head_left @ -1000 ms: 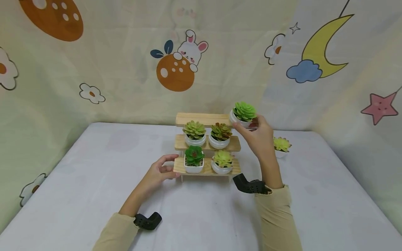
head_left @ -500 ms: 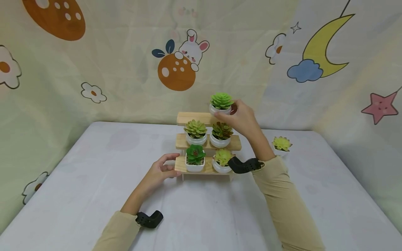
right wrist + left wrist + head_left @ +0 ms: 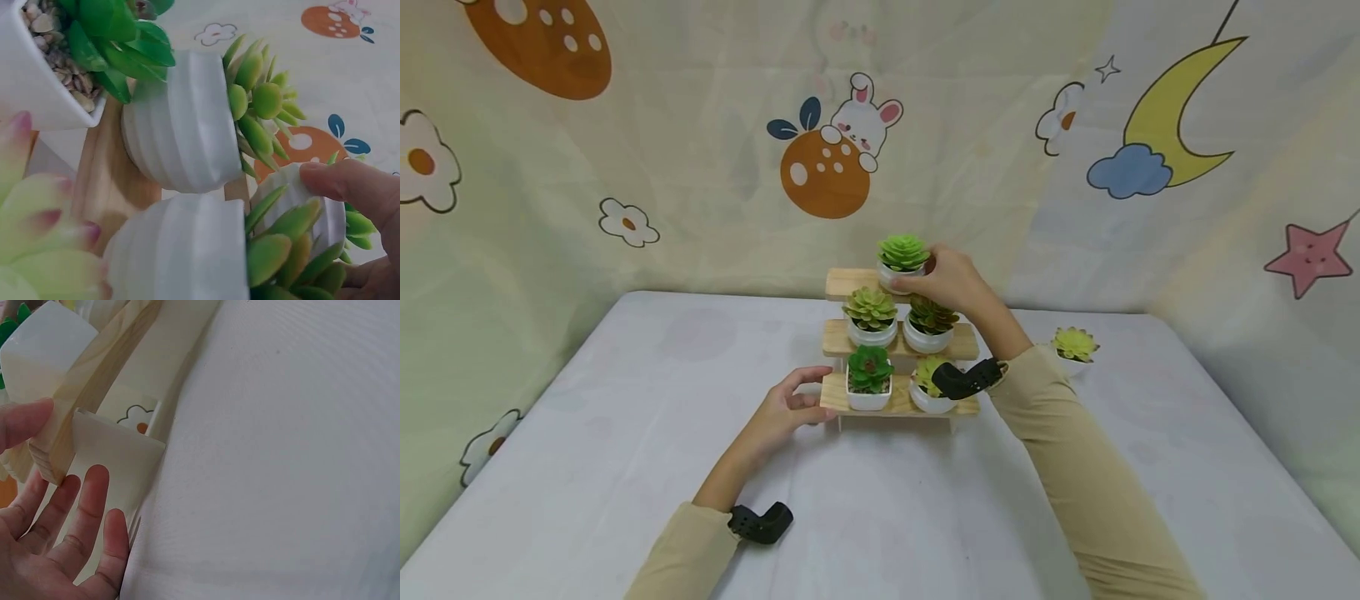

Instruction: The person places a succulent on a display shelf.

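Observation:
A three-step wooden plant stand (image 3: 844,285) carries small potted succulents. My right hand (image 3: 958,279) pinches a bright green potted succulent (image 3: 903,252) by its white pot, over the top step. In the right wrist view the thumb presses the ribbed pot (image 3: 332,219). My left hand (image 3: 786,410) grips the left end of the bottom step; in the left wrist view the thumb (image 3: 30,422) lies on top of the board (image 3: 94,384), fingers below. Two round-potted succulents, one light green (image 3: 869,308) and one reddish green (image 3: 931,321), stand on the middle step.
On the bottom step stand a dark green succulent (image 3: 869,371) in a square pot and a yellow-green one (image 3: 928,398), partly covered by the right wrist's camera (image 3: 966,380). Another yellow-green potted succulent (image 3: 1074,345) stands on the white-covered table (image 3: 587,433), beyond the right forearm. A printed cloth (image 3: 715,167) hangs behind.
My right hand has carried the bright green succulent leftward from beyond the top step's right end, then lowered it close over that step. The left hand keeps its grip on the stand.

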`<state>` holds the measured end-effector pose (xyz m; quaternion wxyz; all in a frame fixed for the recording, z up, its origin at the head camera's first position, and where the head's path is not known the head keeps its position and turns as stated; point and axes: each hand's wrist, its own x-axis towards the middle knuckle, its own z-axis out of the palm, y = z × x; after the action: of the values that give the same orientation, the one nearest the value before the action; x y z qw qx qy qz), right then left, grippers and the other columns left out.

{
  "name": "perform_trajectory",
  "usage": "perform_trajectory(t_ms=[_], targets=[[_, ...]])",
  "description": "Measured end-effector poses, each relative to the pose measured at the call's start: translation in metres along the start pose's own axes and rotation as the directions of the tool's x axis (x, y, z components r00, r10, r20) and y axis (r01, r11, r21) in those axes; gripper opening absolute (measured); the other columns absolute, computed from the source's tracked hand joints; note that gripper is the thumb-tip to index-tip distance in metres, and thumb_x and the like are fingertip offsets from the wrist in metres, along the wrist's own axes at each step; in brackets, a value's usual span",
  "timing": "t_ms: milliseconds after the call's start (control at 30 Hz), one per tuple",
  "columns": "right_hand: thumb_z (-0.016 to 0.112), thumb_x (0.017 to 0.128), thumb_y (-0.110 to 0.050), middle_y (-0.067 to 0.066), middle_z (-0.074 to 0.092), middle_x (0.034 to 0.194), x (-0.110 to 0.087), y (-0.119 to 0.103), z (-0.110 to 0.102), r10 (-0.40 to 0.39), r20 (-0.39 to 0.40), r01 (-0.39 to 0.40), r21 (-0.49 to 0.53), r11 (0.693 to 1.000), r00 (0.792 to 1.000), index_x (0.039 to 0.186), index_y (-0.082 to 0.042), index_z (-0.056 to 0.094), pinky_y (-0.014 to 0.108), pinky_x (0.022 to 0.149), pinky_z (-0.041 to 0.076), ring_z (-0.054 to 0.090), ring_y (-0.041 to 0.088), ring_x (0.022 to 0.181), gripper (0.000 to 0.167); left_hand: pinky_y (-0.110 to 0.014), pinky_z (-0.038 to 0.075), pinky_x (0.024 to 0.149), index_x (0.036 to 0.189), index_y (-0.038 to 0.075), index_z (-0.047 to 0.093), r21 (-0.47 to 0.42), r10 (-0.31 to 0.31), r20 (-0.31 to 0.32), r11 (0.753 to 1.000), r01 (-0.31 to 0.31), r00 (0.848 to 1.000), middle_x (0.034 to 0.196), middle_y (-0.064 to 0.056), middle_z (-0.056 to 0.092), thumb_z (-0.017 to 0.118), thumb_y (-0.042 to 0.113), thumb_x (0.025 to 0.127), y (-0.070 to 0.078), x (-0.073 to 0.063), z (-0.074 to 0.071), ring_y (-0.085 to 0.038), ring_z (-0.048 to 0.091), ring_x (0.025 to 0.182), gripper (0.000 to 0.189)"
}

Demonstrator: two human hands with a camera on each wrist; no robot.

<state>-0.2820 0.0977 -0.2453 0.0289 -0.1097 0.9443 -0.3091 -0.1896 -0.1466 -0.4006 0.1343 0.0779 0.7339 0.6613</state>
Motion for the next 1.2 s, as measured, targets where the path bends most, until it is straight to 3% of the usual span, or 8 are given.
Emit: perform_trajectory(t_ms=[233,333,467,600,667,867,1033,1200], targets=[[0.065,0.082,-0.045,0.007,0.041,0.080,0.005,-0.008,-0.003,-0.017,0.070,0.019,-0.030,0.999,0.997,0.095,-0.004,0.045,0.031,0.059,0.033,0.038,0.019,0.067,0.047,-0.029,0.047,0.078,0.135,0.014,0.044,0.001,-0.008,-0.007,1.000,0.008,1.000,0.135,-0.011,0.039,0.069,0.010,0.081,0.001,0.001,0.001,-0.012,0.061,0.091,0.060],[0.065,0.082,-0.046,0.007,0.041,0.081,0.006,-0.014,-0.003,-0.007,0.092,0.011,-0.035,0.999,0.996,0.097,-0.005,0.046,0.031,0.059,0.033,0.038,0.019,0.067,0.048,-0.029,0.046,0.078,0.135,0.014,0.044,0.004,-0.009,-0.010,1.000,0.009,1.000,0.135,-0.011,0.040,0.069,0.010,0.080,0.001,0.001,0.001,-0.012,0.061,0.091,0.060],[0.064,0.082,-0.048,0.011,0.050,0.099,0.009,-0.019,-0.003,0.006,0.110,0.001,-0.063,0.998,0.994,0.114,-0.001,0.048,0.033,0.066,0.039,0.045,0.022,0.079,0.059,-0.029,0.046,0.079,0.135,0.014,0.044,0.007,-0.013,-0.011,1.000,0.013,1.000,0.135,-0.011,0.040,0.069,0.011,0.081,0.001,0.001,0.001,-0.012,0.061,0.093,0.060],[0.065,0.081,-0.049,0.016,0.051,0.124,0.010,-0.022,-0.002,0.017,0.126,-0.007,-0.077,0.997,0.992,0.132,0.000,0.042,0.038,0.081,0.045,0.051,0.027,0.102,0.074,-0.029,0.046,0.079,0.135,0.014,0.043,0.008,-0.018,-0.007,1.000,0.018,1.000,0.135,-0.011,0.040,0.069,0.011,0.081,0.001,0.001,0.001,-0.013,0.061,0.094,0.060],[0.065,0.080,-0.050,0.016,0.051,0.127,0.010,-0.023,-0.002,0.021,0.129,-0.011,-0.076,0.997,0.991,0.133,-0.001,0.042,0.040,0.083,0.046,0.052,0.028,0.104,0.076,-0.029,0.046,0.079,0.135,0.014,0.043,0.006,-0.020,-0.007,1.000,0.020,1.000,0.135,-0.011,0.040,0.069,0.011,0.081,0.002,0.001,0.002,-0.013,0.061,0.094,0.060],[0.066,0.079,-0.051,0.014,0.053,0.123,0.012,-0.028,-0.001,0.020,0.116,-0.010,-0.090,0.996,0.993,0.131,-0.003,0.044,0.039,0.078,0.045,0.053,0.027,0.089,0.074,-0.029,0.046,0.079,0.135,0.014,0.043,0.006,-0.015,-0.009,1.000,0.015,1.000,0.135,-0.011,0.040,0.069,0.010,0.081,0.003,0.001,0.002,-0.012,0.061,0.093,0.060],[0.065,0.079,-0.053,0.015,0.042,0.140,0.012,-0.031,-0.001,0.036,0.124,-0.024,-0.101,0.995,0.992,0.142,-0.004,0.032,0.042,0.093,0.042,0.050,0.028,0.108,0.086,-0.029,0.046,0.080,0.136,0.014,0.043,0.009,-0.013,-0.006,1.000,0.013,1.000,0.136,-0.011,0.039,0.069,0.011,0.081,0.003,0.000,0.002,-0.011,0.061,0.094,0.060],[0.065,0.079,-0.053,0.014,0.036,0.146,0.011,-0.031,-0.001,0.041,0.125,-0.028,-0.103,0.994,0.991,0.145,-0.006,0.027,0.044,0.101,0.038,0.040,0.030,0.128,0.090,-0.028,0.046,0.079,0.135,0.014,0.043,0.016,-0.007,-0.007,1.000,0.007,1.000,0.135,-0.011,0.039,0.069,0.011,0.081,0.003,0.001,0.003,-0.011,0.061,0.093,0.060]])
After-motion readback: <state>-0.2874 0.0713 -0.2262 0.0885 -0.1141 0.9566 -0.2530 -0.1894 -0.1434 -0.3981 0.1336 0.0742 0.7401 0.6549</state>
